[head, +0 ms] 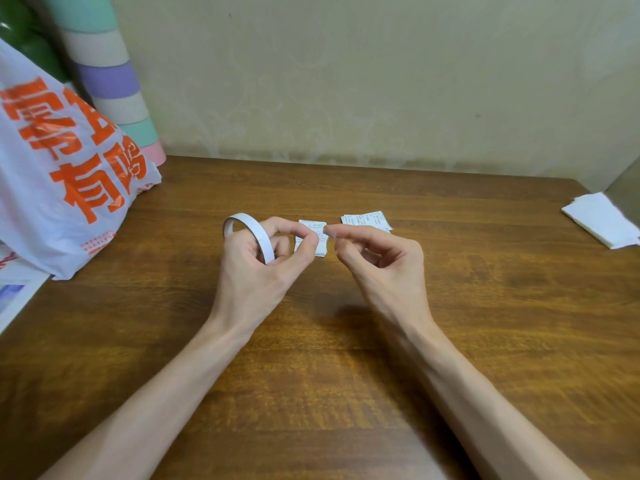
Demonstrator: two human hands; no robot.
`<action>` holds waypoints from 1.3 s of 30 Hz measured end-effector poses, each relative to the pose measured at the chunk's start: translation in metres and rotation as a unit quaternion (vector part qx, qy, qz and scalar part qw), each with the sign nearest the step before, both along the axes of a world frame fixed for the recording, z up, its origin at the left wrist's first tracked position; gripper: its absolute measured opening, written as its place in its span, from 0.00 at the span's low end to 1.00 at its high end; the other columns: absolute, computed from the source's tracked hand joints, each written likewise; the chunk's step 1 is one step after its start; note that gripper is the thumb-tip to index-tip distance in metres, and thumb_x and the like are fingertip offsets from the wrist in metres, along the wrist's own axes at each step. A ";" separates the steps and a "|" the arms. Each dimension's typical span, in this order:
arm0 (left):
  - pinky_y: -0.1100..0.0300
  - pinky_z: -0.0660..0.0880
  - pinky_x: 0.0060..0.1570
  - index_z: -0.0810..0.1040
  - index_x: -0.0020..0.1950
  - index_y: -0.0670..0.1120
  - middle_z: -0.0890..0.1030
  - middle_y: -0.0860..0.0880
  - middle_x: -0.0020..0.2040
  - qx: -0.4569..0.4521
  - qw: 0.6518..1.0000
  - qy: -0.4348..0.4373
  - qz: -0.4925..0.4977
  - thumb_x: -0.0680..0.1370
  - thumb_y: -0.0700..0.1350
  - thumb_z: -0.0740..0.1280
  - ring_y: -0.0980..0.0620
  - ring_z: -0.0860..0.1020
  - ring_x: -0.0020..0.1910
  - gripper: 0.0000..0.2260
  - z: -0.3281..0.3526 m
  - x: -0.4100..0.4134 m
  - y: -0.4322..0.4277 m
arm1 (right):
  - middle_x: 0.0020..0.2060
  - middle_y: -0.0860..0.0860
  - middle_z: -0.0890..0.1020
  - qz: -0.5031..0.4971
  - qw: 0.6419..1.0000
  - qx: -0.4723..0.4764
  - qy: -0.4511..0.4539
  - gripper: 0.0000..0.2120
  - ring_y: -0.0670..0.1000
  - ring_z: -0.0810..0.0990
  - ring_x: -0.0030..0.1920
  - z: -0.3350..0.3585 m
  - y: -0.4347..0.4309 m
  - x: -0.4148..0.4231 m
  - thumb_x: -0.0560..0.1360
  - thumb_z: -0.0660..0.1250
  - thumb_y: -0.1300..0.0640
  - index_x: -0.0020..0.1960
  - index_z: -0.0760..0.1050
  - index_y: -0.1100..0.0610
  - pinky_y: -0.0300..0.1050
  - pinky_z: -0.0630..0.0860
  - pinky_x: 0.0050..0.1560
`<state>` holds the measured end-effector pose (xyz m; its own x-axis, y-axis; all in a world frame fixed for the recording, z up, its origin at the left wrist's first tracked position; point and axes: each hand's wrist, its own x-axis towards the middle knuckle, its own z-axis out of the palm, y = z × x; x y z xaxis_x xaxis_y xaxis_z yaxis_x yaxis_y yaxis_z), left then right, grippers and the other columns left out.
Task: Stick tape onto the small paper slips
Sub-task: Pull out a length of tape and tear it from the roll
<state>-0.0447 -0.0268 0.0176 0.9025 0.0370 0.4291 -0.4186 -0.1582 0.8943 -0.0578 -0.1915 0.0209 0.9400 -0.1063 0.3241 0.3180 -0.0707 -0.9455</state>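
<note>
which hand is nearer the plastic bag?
Left. The left hand, holding the tape roll, is right of the plastic bag; the right hand, pinching the tape end, is farther right.

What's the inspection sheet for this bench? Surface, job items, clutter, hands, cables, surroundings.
Surface: brown wooden table, grain visible.
Job's things: tape roll held above the table; one printed paper slip lies flat behind the hands; more printed slips lie to its right.
Clutter: white plastic bag with orange print at left; white paper stack at the right edge; pastel-banded cylinder at back left.
Hands: left hand grips the tape roll; right hand seems to pinch the tape end.
Cables: nothing seen.
Surroundings: beige wall behind the table.
</note>
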 end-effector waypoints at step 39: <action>0.60 0.68 0.33 0.86 0.45 0.46 0.64 0.45 0.28 -0.008 0.999 0.032 0.007 0.79 0.43 0.75 0.52 0.62 0.28 0.04 -0.002 0.001 0.002 | 0.26 0.44 0.66 0.025 0.997 -0.068 -0.012 0.19 0.47 0.59 0.30 -0.004 0.004 0.001 0.78 0.68 0.69 0.59 0.87 0.49 0.37 0.60 0.32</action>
<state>-0.0440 -0.0250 0.0152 0.9272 0.0559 0.3703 -0.3590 -0.1490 0.9214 -0.0570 -0.1872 0.0167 0.9347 -0.0135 0.3553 0.3471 -0.1813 -0.9201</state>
